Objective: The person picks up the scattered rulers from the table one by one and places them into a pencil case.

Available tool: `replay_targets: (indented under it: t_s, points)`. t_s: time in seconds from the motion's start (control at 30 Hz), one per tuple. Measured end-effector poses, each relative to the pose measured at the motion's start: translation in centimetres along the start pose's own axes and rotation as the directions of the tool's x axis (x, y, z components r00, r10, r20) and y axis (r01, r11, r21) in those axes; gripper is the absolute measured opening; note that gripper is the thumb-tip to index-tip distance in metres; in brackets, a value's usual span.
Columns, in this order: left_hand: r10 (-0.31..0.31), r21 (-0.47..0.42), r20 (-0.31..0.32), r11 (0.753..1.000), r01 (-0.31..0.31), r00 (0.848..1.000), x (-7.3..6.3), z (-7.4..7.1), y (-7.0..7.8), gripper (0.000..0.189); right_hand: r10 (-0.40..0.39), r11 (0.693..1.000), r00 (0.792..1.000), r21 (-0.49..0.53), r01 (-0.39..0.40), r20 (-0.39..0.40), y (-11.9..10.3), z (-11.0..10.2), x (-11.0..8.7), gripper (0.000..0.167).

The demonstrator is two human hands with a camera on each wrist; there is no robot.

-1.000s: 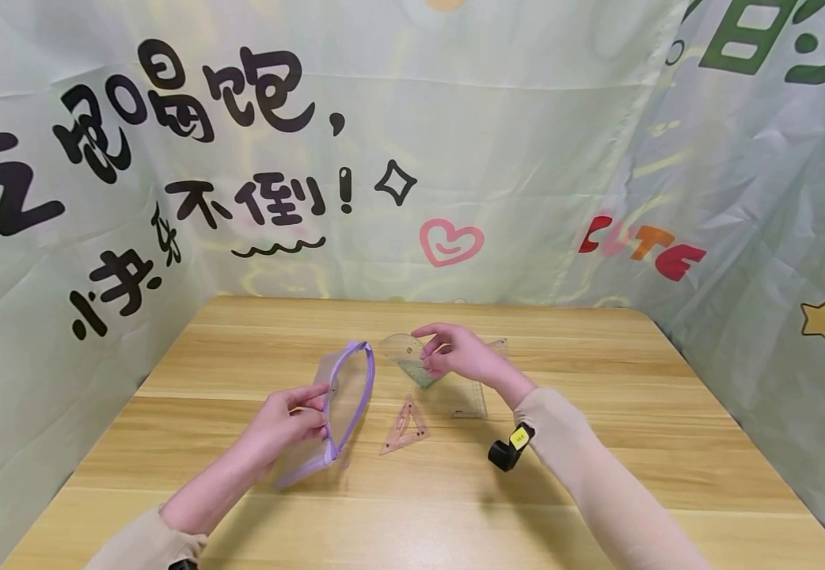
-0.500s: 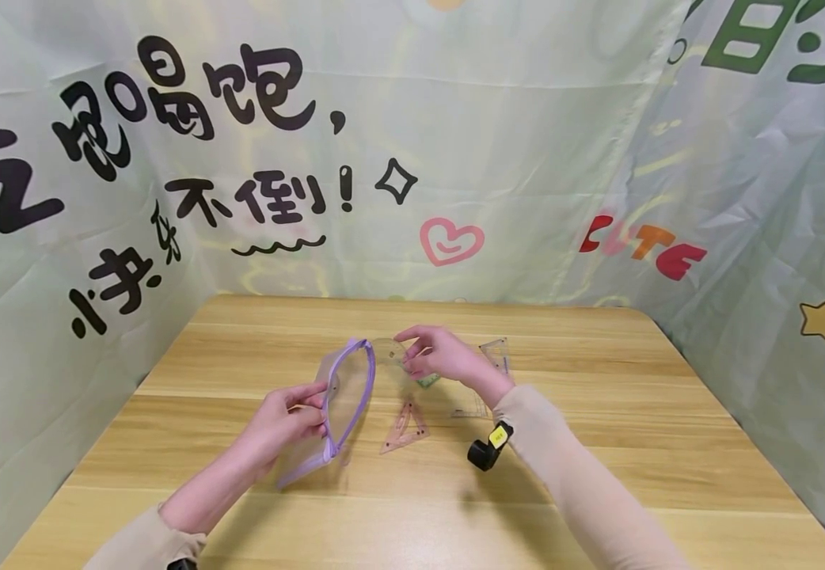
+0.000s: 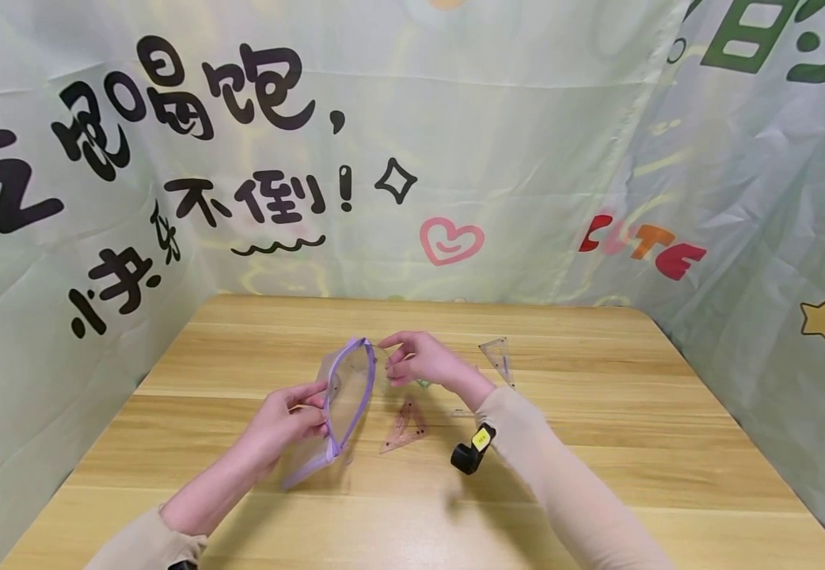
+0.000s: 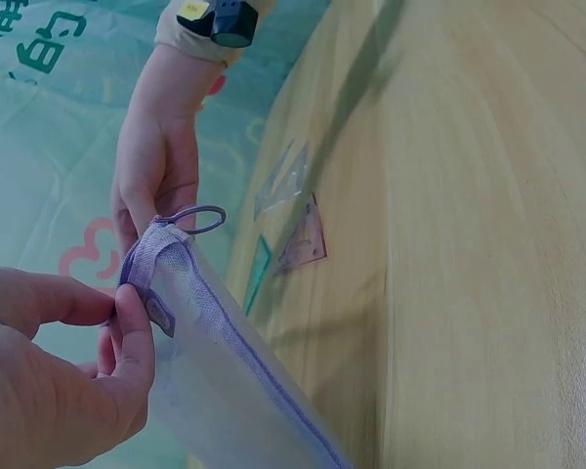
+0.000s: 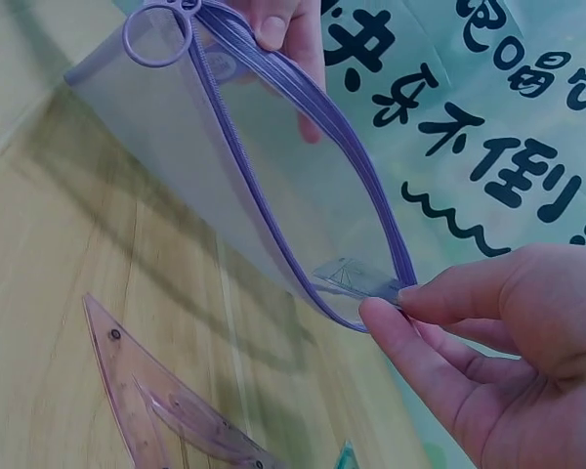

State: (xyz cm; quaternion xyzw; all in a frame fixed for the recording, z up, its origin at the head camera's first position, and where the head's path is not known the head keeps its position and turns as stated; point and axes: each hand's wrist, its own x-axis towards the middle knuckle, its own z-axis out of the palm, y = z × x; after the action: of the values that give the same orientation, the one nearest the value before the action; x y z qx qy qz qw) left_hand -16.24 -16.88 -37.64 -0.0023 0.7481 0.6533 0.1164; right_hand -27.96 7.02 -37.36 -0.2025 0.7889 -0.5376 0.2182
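Observation:
My left hand (image 3: 287,423) holds a see-through pouch with purple zip trim (image 3: 372,380), thumb and fingers pinching its edge. The pouch's mouth gapes toward the right. At the far end of that mouth my right hand (image 3: 420,360) pinches a clear protractor (image 5: 347,276) between thumb and fingertips. In the right wrist view the protractor's far part shows within the zip opening, while its near edge is covered by the fingers. A ring-shaped zip pull (image 5: 158,37) hangs at the pouch's near end.
A pink set square (image 3: 388,446) lies on the wooden table between the hands. Part of a green set square (image 3: 423,383) shows under my right hand. Farther right lie a clear set square (image 3: 498,356) and another clear piece (image 3: 462,412), partly covered by my forearm.
My right hand has moved left with the protractor, from over the drawing tools to the pouch's mouth. The left hand and pouch have stayed nearly in place.

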Motion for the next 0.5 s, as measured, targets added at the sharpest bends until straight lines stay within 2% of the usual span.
replay_targets:
  t_s: [0.5]
  points:
    - [0.006, 0.005, 0.008, 1.000, -0.006, 1.000, -0.1, 0.2, 0.2, 0.062, 0.035, 0.999, 0.999, 0.020, -0.035, 0.020, -0.7, 1.3, 0.8, 0.050]
